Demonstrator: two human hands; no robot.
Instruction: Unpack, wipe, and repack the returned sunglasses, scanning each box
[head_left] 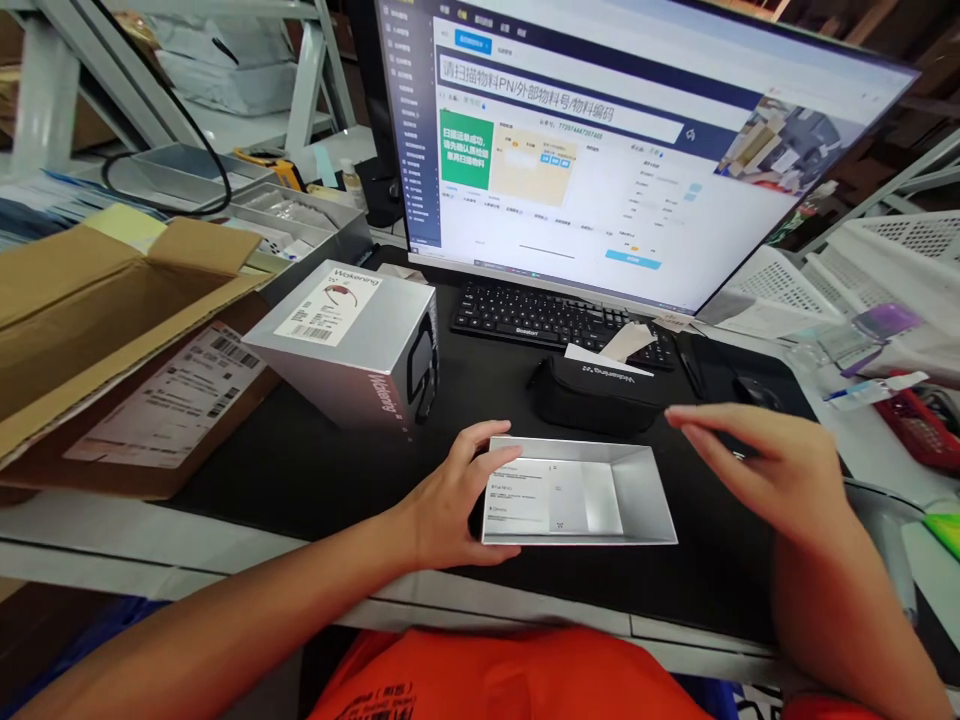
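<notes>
My left hand (459, 500) grips the left end of an open silver-white box (637, 495), thumb along its near side and fingers over its far side. Inside the box lies a printed white leaflet (517, 497). My right hand (765, 460) hovers to the right of the box, fingers stretched out to the left, thumb just below the index finger, with nothing visible between them. Just beyond the box sits a black glasses case (596, 395) marked "Wakening", with a white card (609, 362) behind its top edge. A silver "Wakening" carton (352, 340) stands to the left.
An open cardboard box (142, 330) with a shipping label takes up the left side. Behind are a keyboard (525, 315) and a large monitor (600, 150). A mouse (756, 392), white baskets (885, 270) and a red object (919, 425) are on the right.
</notes>
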